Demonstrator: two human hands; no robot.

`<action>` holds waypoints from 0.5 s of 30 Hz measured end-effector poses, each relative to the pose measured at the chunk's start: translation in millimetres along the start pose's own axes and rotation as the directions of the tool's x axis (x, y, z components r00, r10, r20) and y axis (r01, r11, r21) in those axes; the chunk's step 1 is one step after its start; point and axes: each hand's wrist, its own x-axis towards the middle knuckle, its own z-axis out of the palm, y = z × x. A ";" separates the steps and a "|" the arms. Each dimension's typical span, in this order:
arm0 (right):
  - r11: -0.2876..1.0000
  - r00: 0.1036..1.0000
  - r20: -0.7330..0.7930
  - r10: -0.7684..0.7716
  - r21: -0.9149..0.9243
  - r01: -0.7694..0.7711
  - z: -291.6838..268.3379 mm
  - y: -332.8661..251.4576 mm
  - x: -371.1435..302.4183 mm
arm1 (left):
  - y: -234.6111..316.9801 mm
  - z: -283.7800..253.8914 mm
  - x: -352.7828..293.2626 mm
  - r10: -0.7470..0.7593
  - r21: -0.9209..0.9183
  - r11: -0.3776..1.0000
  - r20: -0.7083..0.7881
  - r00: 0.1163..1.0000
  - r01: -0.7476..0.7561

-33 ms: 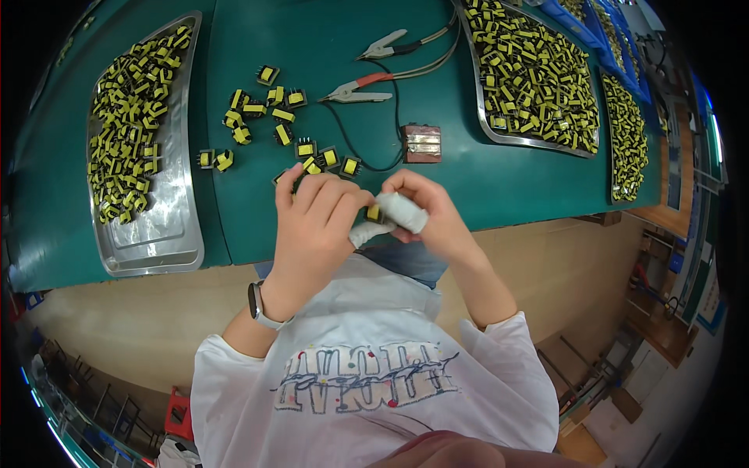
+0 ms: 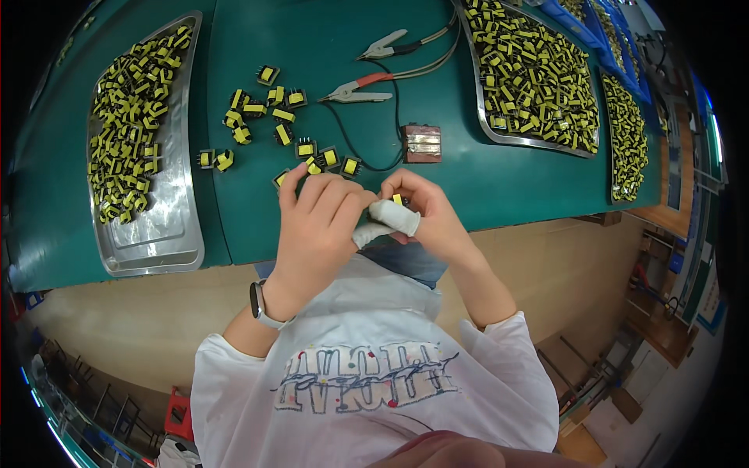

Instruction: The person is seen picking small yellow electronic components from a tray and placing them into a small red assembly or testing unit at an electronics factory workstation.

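Note:
My left hand (image 2: 316, 222) and my right hand (image 2: 437, 214) meet at the table's near edge. Between the right fingers and thumb sits a small transformer (image 2: 399, 199) with yellow tape, partly covered. White wrapping covers my right thumb (image 2: 396, 218) and my left thumb (image 2: 370, 233). The left fingers are curled, with the index tip close to the right thumb; whatever they pinch is hidden. Just beyond the left hand lie several loose transformers (image 2: 331, 158), black with yellow tape and metal pins.
A metal tray (image 2: 160, 253) of transformers stands at left, and a fuller tray (image 2: 538, 141) at far right, with another heap (image 2: 626, 148) beyond it. Two clip leads (image 2: 359, 93) lie on the green table (image 2: 304, 35) near a brown block with metal strips (image 2: 422, 144).
The transformer has shifted from between my two hands rightward into the right fingers. My right thumb has moved left, toward the left fingertips.

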 end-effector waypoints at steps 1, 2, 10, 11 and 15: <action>1.000 1.000 0.000 -0.001 0.000 0.001 -0.6 1.6 0.4 | 1.1 2.5 0.9 0.008 -0.018 1.000 -0.024 1.000 -0.009; 0.998 0.998 -0.039 -0.054 -0.039 0.052 -1.7 4.3 1.1 | 0.0 2.4 0.7 0.019 -0.004 1.000 -0.001 1.000 -0.019; 0.591 0.673 -0.216 -0.708 -0.703 0.396 -40.9 -12.7 9.6 | -17.5 2.0 15.2 -0.048 0.051 0.998 0.016 0.999 0.047; 0.591 0.673 -0.216 -0.708 -0.702 0.397 -46.1 -14.9 10.8 | -19.7 2.8 14.8 -0.051 0.081 0.996 0.044 0.998 0.048; 0.547 0.687 -0.199 -0.699 -0.768 0.334 -56.5 -17.5 12.4 | -21.9 6.3 14.7 -0.032 0.122 0.992 0.060 0.998 0.024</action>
